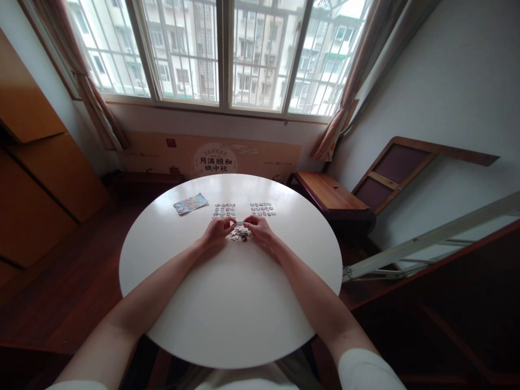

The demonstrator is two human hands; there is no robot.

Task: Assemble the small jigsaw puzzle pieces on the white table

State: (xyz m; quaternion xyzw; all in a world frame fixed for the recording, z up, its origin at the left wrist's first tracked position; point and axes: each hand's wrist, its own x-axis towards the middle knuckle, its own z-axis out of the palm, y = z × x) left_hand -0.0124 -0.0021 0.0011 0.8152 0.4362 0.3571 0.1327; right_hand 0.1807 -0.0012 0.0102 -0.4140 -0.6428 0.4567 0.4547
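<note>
My left hand (219,229) and my right hand (260,227) meet over the white round table (231,303), fingertips pinched. Between the fingertips is a small bluish jigsaw puzzle piece (239,222), and both hands appear to grip it. Just below it lies a loose pile of jigsaw puzzle pieces (242,235), partly hidden by my fingers. Beyond my left hand, puzzle pieces sit in rows as a left group (225,208). A right group of pieces (263,208), also in rows, lies beyond my right hand. The pictures on single pieces are too small to make out.
A colourful picture sheet (190,203) lies at the table's far left. Behind the table's right edge stands a low wooden bench (329,190). A folded metal ladder-like frame (430,238) leans at right. Barred windows (219,54) fill the far wall.
</note>
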